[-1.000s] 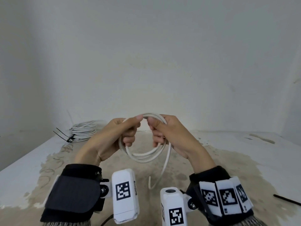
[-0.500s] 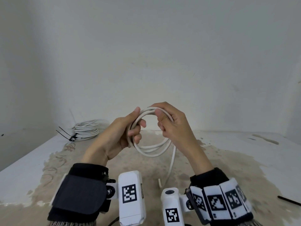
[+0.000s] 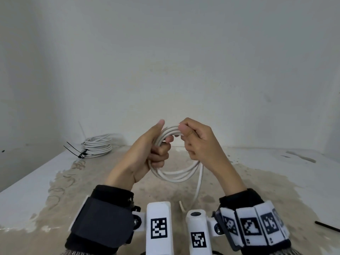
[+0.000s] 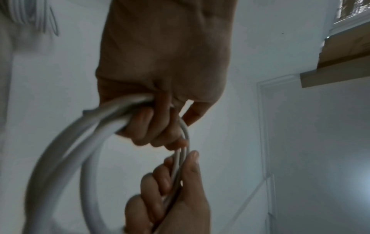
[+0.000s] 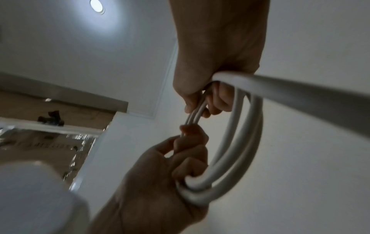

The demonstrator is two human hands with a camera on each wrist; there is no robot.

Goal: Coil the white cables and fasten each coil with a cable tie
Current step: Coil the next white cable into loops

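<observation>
I hold a white cable coil [image 3: 176,176] of several loops upright above the table. My left hand [image 3: 161,139] grips the coil's left side, fingers curled round the bundle and thumb pointing up. My right hand [image 3: 184,133] pinches the loops at the top, close beside the left thumb. A loose tail [image 3: 199,184] hangs from the right side, and its end [image 3: 181,207] reaches down near the table. In the left wrist view my left fingers [image 4: 148,125] wrap the cable [image 4: 60,150]. In the right wrist view my right fingers [image 5: 212,102] pinch the strands [image 5: 240,142].
A tied white coil [image 3: 97,146] with black cable ties [image 3: 73,151] sticking out lies at the back left by the wall. One loose black cable tie [image 3: 327,226] lies at the right edge. The table [image 3: 257,181] is white with a worn brown patch.
Both hands rose slightly with the coil. My left hand shifted from a fingertip pinch at the top to a full grip round the coil's left side. The hanging tail shortened.
</observation>
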